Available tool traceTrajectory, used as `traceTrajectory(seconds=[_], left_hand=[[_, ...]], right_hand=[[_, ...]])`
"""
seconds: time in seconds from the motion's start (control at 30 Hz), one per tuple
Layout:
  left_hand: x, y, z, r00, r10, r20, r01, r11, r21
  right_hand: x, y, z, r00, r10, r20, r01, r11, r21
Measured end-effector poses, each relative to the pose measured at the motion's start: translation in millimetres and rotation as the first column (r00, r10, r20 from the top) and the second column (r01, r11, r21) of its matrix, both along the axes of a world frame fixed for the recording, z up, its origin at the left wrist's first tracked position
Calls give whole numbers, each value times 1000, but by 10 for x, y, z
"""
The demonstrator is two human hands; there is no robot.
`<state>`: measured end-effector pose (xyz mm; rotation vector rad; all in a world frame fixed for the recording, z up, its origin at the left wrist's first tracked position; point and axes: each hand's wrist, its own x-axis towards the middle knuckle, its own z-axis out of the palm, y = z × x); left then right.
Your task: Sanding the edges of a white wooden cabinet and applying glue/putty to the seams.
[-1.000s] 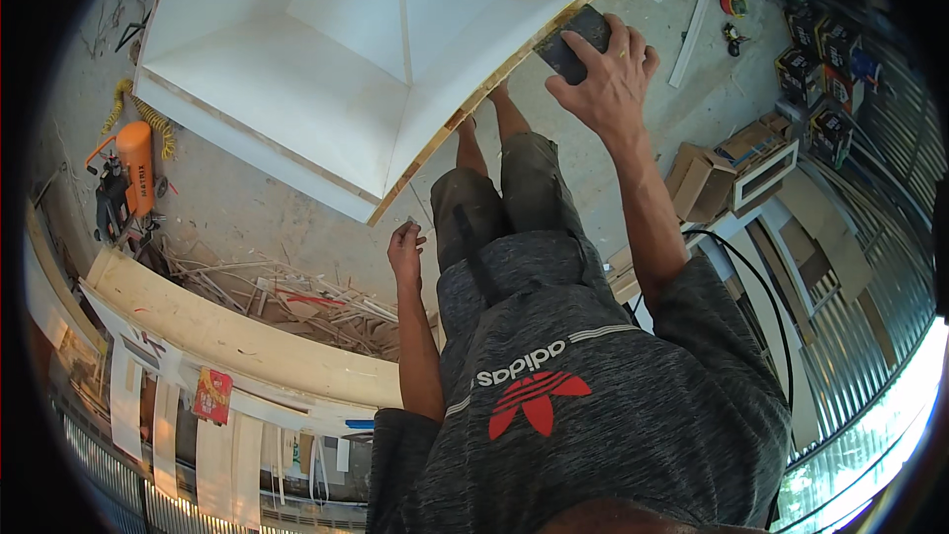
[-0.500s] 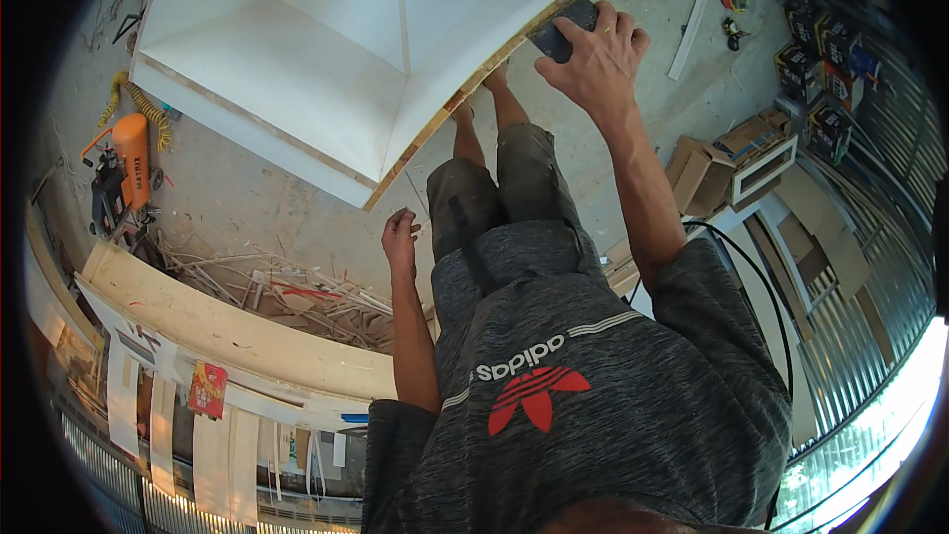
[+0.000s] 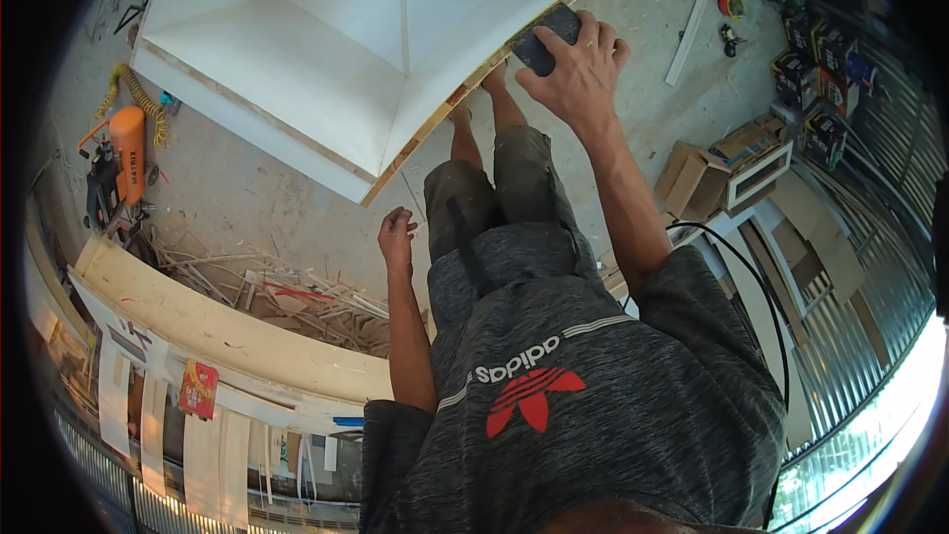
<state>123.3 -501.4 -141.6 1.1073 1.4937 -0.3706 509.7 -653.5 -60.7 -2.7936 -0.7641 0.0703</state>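
A large white cabinet-like piece (image 3: 297, 129) with a raw wooden edge (image 3: 427, 141) fills the upper middle. My right hand (image 3: 581, 79) grips a dark sanding block (image 3: 546, 42), thumb on one side and fingers over the other. The block lies against the wooden edge, towards its right part. My left hand (image 3: 396, 237) hangs low beside my thigh, below the piece's near corner and apart from it. Its fingers are curled together; whether something small sits between them is not plain.
An orange air compressor (image 3: 129, 153) with a yellow coiled hose (image 3: 148, 89) stands at the left. Wood offcuts (image 3: 277, 292) lie on the floor behind a long pale board (image 3: 237, 321). Cardboard boxes (image 3: 687, 181) and power tools (image 3: 730, 5) are at the right.
My right hand has slid the sanding block a short way left and nearer along the wooden edge. My left hand has hardly moved.
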Motion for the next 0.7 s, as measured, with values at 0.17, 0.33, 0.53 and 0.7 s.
traceTrajectory(seconds=[0.17,0.33,0.53,0.7], left_hand=[[-36,54,26,999,-16,-30,16,1000,-3],[22,70,-4,999,-31,-19,31,999,-11],[137,83,18,998,-48,-27,48,999,0],[198,82,14,998,-38,-53,38,999,-16]], right_hand=[[-21,39,-33,999,-20,-32,19,1000,-17],[-5,-11,1,993,-6,-115,-2,997,-72],[202,-457,83,993,-120,-10,119,989,-89],[823,-665,-39,982,-87,170,96,994,-44]])
